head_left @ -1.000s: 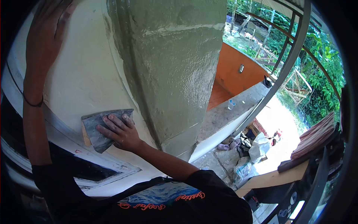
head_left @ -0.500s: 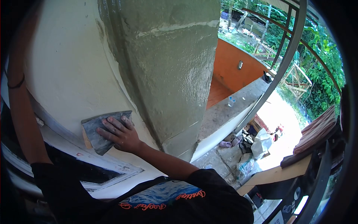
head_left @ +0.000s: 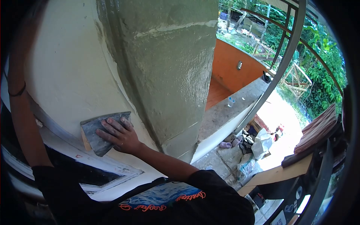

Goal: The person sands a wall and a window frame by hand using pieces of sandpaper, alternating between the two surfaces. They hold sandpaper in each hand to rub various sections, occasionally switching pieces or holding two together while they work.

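My right hand lies with its fingers spread over a dark grey sheet of sandpaper, holding it flat against the white wall. A tan backing shows along the sheet's lower left edge. Dust coats the fingers. To the right of the hand rises a wet, glossy grey-green coated pillar. My left arm, with a dark band at the wrist, reaches up along the left side; the hand itself is lost in the dark edge of the view.
A dark window with a white frame is below the hand. Right of the pillar runs a low ledge with a small clear cup. Shoes and plastic bags lie on the floor. A metal post slants at right.
The view has shifted very slightly. My right hand and the sandpaper stay at practically the same spot on the wall.
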Tool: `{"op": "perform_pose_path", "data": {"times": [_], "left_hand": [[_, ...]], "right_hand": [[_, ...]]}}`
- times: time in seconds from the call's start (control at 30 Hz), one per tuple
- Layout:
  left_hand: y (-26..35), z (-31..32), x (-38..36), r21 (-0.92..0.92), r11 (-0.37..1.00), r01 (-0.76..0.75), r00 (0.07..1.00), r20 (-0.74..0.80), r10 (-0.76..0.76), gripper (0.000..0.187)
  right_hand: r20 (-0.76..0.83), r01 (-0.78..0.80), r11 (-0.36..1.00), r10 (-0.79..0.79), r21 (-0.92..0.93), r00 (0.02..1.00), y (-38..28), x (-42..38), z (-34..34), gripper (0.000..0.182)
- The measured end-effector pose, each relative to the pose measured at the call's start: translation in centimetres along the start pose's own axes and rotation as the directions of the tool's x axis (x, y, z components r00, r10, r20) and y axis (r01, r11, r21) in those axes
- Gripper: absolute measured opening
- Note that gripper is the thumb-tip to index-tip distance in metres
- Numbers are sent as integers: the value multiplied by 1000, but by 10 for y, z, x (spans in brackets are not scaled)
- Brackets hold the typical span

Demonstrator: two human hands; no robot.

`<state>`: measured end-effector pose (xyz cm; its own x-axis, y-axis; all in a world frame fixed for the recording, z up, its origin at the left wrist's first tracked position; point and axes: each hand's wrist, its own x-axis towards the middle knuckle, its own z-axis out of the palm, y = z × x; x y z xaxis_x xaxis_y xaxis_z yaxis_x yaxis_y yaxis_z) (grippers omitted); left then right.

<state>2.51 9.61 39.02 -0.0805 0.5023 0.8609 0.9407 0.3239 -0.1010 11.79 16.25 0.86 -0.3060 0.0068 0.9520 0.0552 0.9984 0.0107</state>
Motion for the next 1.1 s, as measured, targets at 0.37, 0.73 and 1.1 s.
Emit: {"op": "perform_pose_path", "data": {"times": [0.37,0.73,1.1], "left_hand": [[-18,-14,30,441,831,-340,769,-378,516,54],[14,-16,4,544,807,-229,788,-384,482,86],[-8,-18,26,552,788,-272,779,-354,517,52]], "right_hand": [[1,-37,999,37,31,999,-2,-2,2,64],[45,-41,998,39,38,998,-3,-6,-2,63],[34,-36,999,35,21,999,-1,-6,-1,59]]}}
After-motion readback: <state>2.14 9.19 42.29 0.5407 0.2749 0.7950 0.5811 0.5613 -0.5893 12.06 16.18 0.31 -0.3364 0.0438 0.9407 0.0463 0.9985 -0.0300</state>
